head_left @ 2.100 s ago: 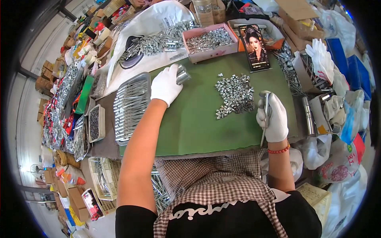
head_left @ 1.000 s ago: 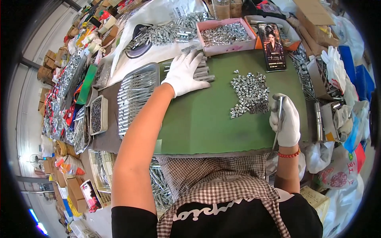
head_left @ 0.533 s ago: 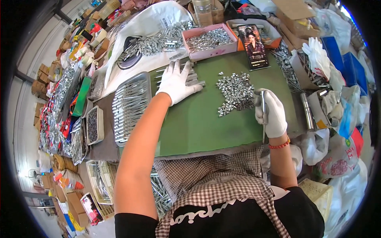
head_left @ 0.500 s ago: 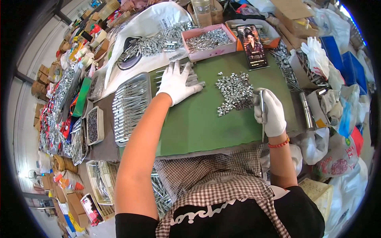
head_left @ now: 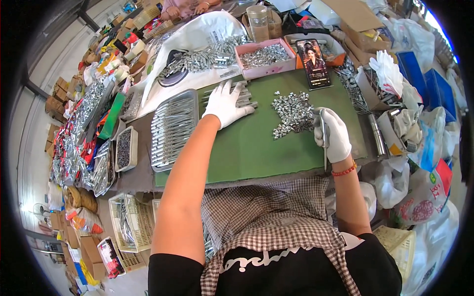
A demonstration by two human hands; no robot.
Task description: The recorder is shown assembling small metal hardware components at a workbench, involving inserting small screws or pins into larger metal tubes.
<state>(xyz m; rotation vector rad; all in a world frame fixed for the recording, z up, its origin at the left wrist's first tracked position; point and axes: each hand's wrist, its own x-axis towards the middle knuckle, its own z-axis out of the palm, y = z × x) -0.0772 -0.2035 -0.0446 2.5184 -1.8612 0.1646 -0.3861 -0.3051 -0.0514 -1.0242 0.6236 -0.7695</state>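
My left hand (head_left: 224, 105), in a white glove, lies with fingers spread over a bunch of thin metal rods (head_left: 245, 95) at the far middle of the green mat (head_left: 252, 153). The palm and fingers hide part of the bunch. On the right side of the mat, my gloved right hand (head_left: 337, 138) is closed round a slim silver metal rod (head_left: 324, 129), which points toward and away from me. Just left of that hand is a heap of small shiny metal pieces (head_left: 292, 113). A grey tray (head_left: 196, 111) with rows of slender metal parts stands left of my left hand.
Beyond the mat are a pink box (head_left: 269, 72) of small metal parts, a propped phone (head_left: 314, 64) and a white sack (head_left: 155, 89) bearing metal pieces. A narrow bin (head_left: 134, 160) stands at left, a metal cylinder (head_left: 378, 136) at right. A person's hands (head_left: 201, 7) show at the far edge.
The whole view has shifted slightly, bringing the far person's hands further into sight. My left hand stays spread on the rods. My right hand keeps its hold on the metal rod beside the heap.
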